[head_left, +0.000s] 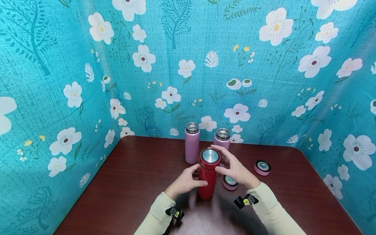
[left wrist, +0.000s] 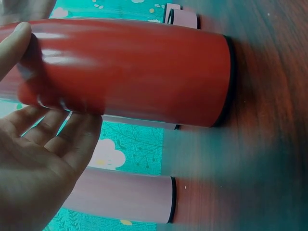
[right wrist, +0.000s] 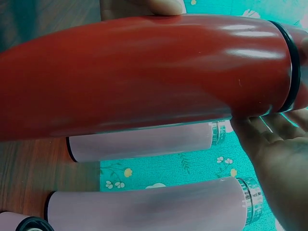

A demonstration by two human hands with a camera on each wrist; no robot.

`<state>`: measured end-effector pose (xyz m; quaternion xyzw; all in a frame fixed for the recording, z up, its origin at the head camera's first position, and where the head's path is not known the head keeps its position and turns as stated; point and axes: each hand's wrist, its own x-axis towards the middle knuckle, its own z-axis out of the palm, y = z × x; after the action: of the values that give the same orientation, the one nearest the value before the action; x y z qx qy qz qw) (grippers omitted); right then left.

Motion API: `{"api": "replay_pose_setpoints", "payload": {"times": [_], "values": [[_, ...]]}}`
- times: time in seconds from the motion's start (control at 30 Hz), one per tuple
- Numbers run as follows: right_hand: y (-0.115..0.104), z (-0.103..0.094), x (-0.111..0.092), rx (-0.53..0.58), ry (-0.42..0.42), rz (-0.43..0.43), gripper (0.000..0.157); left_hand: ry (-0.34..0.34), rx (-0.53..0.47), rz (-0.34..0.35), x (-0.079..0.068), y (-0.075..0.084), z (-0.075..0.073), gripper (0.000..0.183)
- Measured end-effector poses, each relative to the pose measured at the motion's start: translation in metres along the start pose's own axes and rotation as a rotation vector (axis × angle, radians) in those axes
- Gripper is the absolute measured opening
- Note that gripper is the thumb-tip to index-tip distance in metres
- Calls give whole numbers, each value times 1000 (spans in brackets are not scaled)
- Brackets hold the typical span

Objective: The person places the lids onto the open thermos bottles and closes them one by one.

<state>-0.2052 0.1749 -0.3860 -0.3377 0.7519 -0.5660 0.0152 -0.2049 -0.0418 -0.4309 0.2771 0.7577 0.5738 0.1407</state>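
Observation:
A red thermos bottle (head_left: 207,186) with a steel-topped lid (head_left: 210,157) stands upright in the middle of the head view. My left hand (head_left: 185,181) grips its upper body from the left, thumb in front and fingers behind, as the left wrist view also shows. On the other side, my right hand (head_left: 233,167) holds the lid, with the thumb at the front and the fingers round the far side. The seam between lid and body shows as a black ring (right wrist: 288,67) in the right wrist view. Whether the base touches the table cannot be told.
Two lidless pink thermos bottles, one at back left (head_left: 192,147) and one (head_left: 222,141) partly behind the right hand, stand on the dark wooden table (head_left: 141,182). Two pink lids lie to the right, one (head_left: 230,183) close to the red bottle, one (head_left: 262,167) farther off. Flowered cloth (head_left: 188,91) surrounds the table.

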Motion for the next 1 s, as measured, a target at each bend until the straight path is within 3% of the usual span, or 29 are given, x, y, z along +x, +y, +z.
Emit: {"api": "replay_pose_setpoints", "payload": {"times": [0.17,0.5,0.8,1.0], "values": [[5,0,1,-18,-18,-25,63,0,-3,2,0,-1,0,51],[2,2,-2,35,49,42,65,3,4,7,0,-1,1,50],[4,0,0,-5,-30,-36,68,3,22,2,1,-3,0,52],[3,0,2,5,-13,-24,64,5,1,13,0,-2,0,51]]}}
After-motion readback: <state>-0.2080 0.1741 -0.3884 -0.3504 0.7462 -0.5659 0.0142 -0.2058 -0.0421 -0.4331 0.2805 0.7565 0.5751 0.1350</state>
